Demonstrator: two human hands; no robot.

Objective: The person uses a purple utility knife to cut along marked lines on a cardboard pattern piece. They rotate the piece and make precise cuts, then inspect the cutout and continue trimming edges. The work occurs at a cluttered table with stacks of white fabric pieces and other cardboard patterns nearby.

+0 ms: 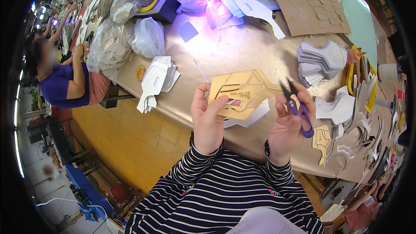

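My left hand (206,121) grips a tan pattern template (243,87) by its left side, thumb on top. The template is flat, has cut slots and handwriting on it, and narrows toward the right. Below its lower edge shows a white piece (258,115); whether the hand holds that too, I cannot tell. My right hand (281,135) is closed around thread snips (306,125) with purple handles and dark blades. The blades point up and away, close beside the template's narrow right end.
Stacks of white cut pieces lie left (156,77) and right (320,60) on the table (203,56). A smaller tan template (321,141) rests near the right front. Plastic bags (149,37) stand at back left. A co-worker in a purple shirt (65,82) sits at left.
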